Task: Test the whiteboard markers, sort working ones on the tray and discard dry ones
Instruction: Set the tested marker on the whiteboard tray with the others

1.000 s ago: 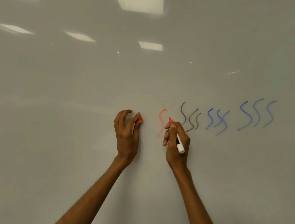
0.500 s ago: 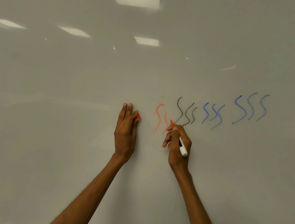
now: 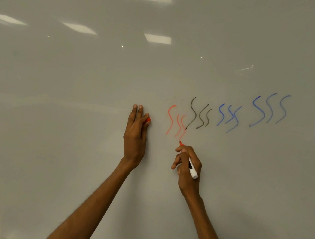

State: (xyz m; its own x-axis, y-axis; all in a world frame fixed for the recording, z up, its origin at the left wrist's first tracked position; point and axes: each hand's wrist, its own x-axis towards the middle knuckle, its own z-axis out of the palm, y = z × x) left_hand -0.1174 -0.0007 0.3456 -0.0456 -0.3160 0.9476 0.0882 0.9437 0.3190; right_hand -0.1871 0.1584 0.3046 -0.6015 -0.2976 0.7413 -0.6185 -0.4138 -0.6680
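four stroke groups [image 3: 229,117] are marked on the glossy white whiteboard [image 3: 77,94], the white-barrelled red marker [image 3: 193,171] is gripped in the right hand [image 3: 185,178] at the red strokes [image 3: 170,121], its red plastic cap [image 3: 148,119] pinched by the straight-fingered left hand [image 3: 135,134], sorting judged undone.

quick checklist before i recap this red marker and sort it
1. Red marker gripped in right hand: ok.
2. Red strokes show ink on the whiteboard: ok, three visible, rather pale.
3. Red cap ready in left hand, pinched by the thumb: ok.
4. Marker tip lifted off the board: cannot tell.
5. Tray within reach: cannot tell, out of view.
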